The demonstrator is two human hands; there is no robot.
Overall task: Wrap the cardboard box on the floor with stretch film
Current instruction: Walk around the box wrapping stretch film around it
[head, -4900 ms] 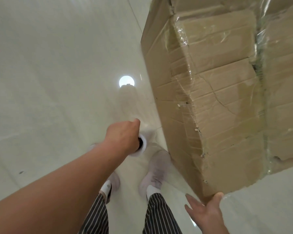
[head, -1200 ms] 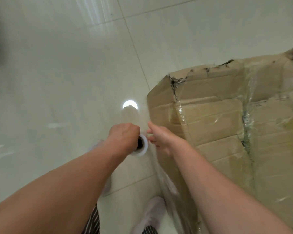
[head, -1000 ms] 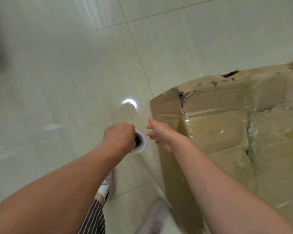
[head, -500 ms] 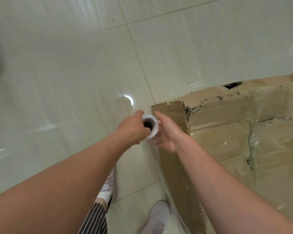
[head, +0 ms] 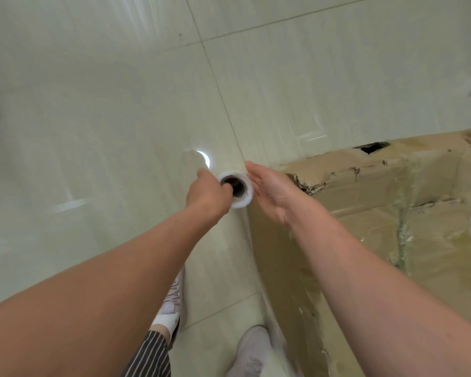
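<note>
Two hands at stretch film roll: left hand gripping upper end, right hand flat-open against its side. Roll axis upright, just left of cardboard box corner; box on floor, nearer right hand.

It is bright. The shiny pale tiled floor shows a round white lamp glare just beyond the white roll of clear stretch film. Far left of the roll the edge is dark and blurry. Floor lines bend a little.
</note>
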